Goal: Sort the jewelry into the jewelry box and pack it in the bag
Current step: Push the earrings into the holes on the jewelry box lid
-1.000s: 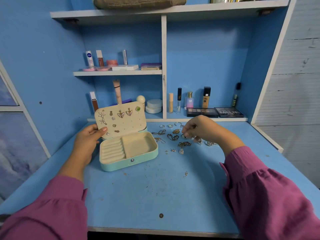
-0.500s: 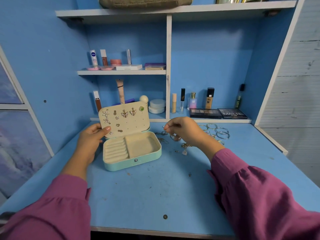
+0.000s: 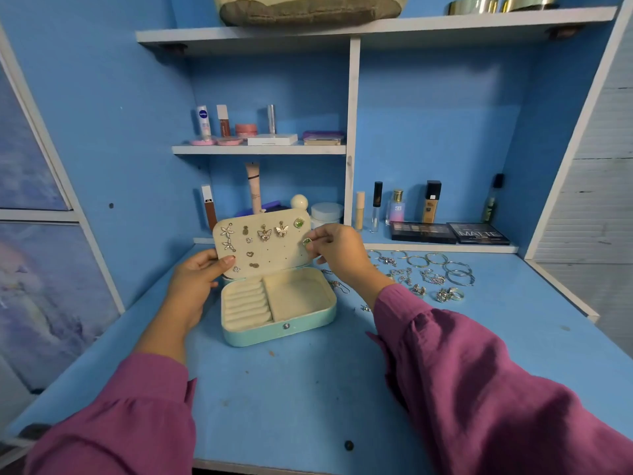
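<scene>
The left hand [image 3: 195, 282] grips the lid of the jewelry box [image 3: 279, 305], near the desk's [image 3: 308, 389] back edge. The right hand [image 3: 337, 250] pinches a green earring [image 3: 307, 241] against the lid. Several earrings are already pinned; bangles [image 3: 445, 269] remain loose at the back right, and packing is not started.

Even, fairly bright light, soft shadows, sharp centre, and wide-angle bending of straight lines toward the edges.

The left hand [image 3: 197, 281] steadies the jewelry box [image 3: 277, 303] lid while the right hand [image 3: 337, 250] pinches a green earring [image 3: 307, 241] against it.
</scene>
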Motion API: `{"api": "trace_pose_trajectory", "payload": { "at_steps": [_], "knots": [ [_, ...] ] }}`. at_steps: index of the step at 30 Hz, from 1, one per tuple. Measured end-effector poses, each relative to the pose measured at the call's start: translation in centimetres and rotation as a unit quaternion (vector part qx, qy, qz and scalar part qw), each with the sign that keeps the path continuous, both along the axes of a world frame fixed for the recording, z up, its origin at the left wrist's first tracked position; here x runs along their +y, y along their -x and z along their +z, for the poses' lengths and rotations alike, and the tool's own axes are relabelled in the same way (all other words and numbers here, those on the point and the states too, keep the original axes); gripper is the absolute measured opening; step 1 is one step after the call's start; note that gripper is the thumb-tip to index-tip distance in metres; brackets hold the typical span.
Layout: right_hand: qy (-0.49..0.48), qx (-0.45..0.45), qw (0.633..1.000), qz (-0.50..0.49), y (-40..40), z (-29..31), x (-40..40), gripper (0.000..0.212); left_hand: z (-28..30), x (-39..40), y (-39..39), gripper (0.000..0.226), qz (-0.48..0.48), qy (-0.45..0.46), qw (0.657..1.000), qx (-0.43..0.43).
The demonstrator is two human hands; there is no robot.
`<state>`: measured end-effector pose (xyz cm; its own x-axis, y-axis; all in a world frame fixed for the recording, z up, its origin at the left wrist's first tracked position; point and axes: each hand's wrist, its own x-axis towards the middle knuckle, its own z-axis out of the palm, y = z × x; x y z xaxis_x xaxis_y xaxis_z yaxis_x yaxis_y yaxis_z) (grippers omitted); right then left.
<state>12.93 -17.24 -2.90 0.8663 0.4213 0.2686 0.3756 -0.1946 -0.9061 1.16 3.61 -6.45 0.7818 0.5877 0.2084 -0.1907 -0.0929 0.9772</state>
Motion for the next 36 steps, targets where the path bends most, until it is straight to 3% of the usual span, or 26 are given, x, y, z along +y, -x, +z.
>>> {"api": "trace_pose_trajectory", "payload": {
  "at_steps": [23,36],
  "knots": [
    [-0.162,0.023,0.986,0.017,-0.2,-1.2,0.9,0.011,-0.3,0.2,-0.1,0.012,-0.007,-0.002,1.000,0.010],
    [-0.102,-0.036,0.994,-0.009,0.4,-1.7,1.1,0.020,-0.1,0.0,0.0,0.010,-0.005,-0.008,1.000,0.006]
  ]
}}
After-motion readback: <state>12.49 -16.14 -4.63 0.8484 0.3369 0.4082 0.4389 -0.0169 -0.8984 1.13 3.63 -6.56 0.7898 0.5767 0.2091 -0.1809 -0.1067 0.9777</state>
